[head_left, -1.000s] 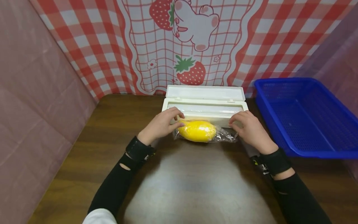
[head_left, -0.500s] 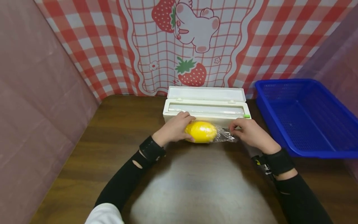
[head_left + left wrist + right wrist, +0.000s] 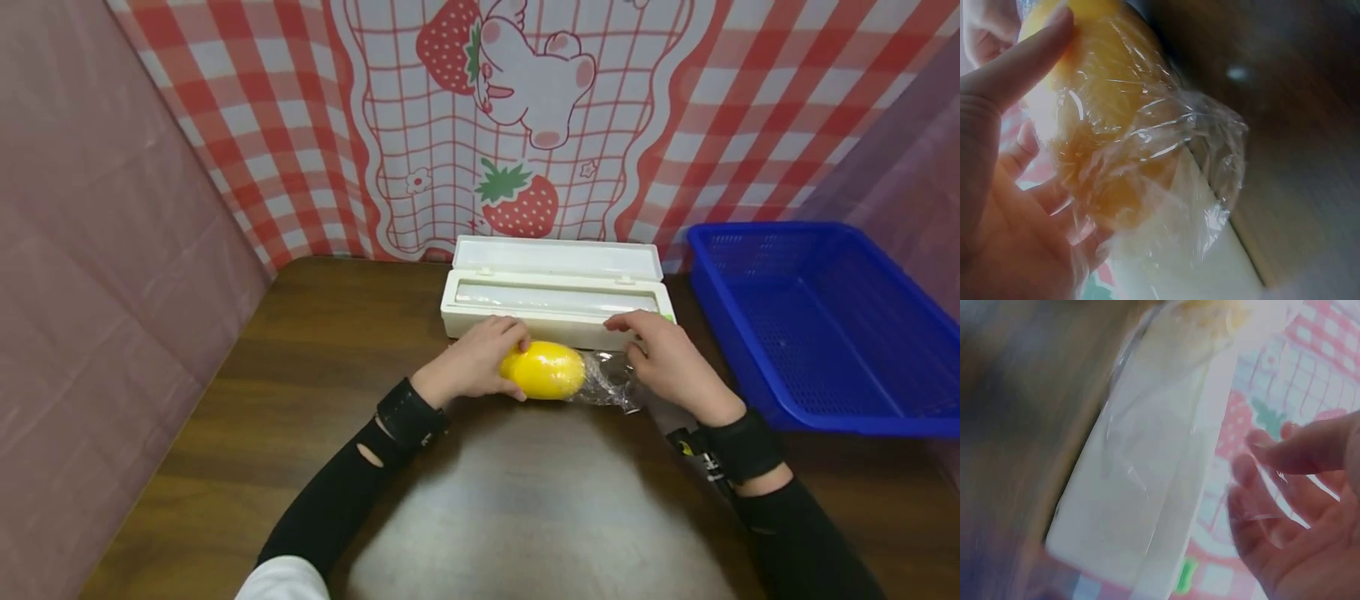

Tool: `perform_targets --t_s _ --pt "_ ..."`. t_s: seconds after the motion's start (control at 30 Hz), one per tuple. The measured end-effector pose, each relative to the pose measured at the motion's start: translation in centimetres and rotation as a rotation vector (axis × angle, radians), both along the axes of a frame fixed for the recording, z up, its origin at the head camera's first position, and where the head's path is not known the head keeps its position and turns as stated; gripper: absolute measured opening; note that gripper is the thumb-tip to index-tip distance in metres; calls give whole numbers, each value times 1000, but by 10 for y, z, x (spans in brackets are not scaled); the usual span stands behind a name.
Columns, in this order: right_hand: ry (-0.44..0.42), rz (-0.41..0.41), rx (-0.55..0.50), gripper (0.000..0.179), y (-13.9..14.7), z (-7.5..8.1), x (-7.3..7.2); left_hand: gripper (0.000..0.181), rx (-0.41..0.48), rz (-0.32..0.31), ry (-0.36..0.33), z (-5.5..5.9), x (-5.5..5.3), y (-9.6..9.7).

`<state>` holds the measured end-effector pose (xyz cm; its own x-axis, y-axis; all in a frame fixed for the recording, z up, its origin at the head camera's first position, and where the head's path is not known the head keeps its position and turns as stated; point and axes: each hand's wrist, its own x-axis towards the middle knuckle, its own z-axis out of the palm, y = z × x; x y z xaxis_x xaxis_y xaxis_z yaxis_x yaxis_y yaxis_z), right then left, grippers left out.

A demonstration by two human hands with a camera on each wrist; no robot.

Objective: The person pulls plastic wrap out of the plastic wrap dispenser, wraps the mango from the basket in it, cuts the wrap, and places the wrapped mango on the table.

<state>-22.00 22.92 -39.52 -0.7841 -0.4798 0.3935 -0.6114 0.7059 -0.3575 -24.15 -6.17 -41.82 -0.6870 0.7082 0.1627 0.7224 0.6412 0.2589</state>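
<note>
A smooth yellow fruit [image 3: 550, 371], oblong and covered in clear plastic wrap, is held by my left hand [image 3: 474, 360] at its left end. The left wrist view shows the thumb [image 3: 1029, 59] across the fruit and loose film bunching past its end. Crumpled plastic wrap [image 3: 609, 379] trails from the fruit's right side. Close above that trailing film is my right hand [image 3: 663, 360], its fingers loosely bent and thumb apart. In the right wrist view those fingers [image 3: 1254, 512] grip nothing visible. Behind both hands stands a white plastic wrap dispenser [image 3: 555, 327] with its lid raised.
A blue plastic basket [image 3: 750, 367] stands to the right, close to the dispenser. The dispenser's lid [image 3: 558, 257] leans toward the checked cloth [image 3: 285, 142] at the back. Brown wooden table [image 3: 300, 375] extends left and in front, with a glossy reflection.
My left hand has moved right and closed around the fruit's left end. My right fingers have let go of the film and spread. In the head view, the fruit sits lower and slightly right.
</note>
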Motion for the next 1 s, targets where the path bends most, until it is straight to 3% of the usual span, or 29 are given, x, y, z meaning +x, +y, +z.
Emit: perform_targets --t_s 0.13,0.27,0.37,0.5,0.6,0.73,0.87,1.0 --pt "60 67 -23 32 -22 -4 8 55 -43 -6 17 2 5 4" --pt "83 115 44 56 -41 -15 14 55 -69 16 34 6 10 7" --pt "73 103 91 72 -47 -23 15 66 -60 18 38 7 13 9" --pt "14 81 129 81 -49 -30 14 83 -38 -5 85 6 15 9" --pt "-11 66 141 79 -48 -34 12 81 -13 -29 136 3 14 8" --pt "21 34 124 76 -47 -35 11 75 26 -52 168 0 11 7" --pt "40 -3 108 71 -46 -35 10 74 25 -27 142 -1 10 7" --pt "2 -24 120 72 -45 -35 10 92 -82 51 71 -4 11 10"
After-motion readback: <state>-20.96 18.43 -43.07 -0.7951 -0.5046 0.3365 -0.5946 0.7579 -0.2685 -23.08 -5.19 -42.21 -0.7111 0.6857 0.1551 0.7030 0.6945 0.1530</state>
